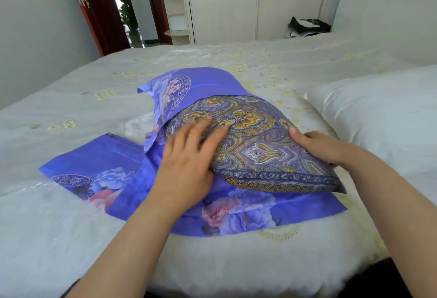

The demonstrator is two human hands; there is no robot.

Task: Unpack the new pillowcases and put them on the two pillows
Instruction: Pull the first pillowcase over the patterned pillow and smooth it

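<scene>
A paisley-patterned pillow is lying mid-bed, its far end already tucked into a blue floral pillowcase whose loose near half is trailing flat beneath it, apparently so the pillow can be fed further in. The left hand is pressing down on the pillow with fingers spread and flat, while the right hand is gripping its right edge, thumb on top. A second folded pillowcase is waiting just left, and a bare white pillow is sitting right on the bedspread.
</scene>
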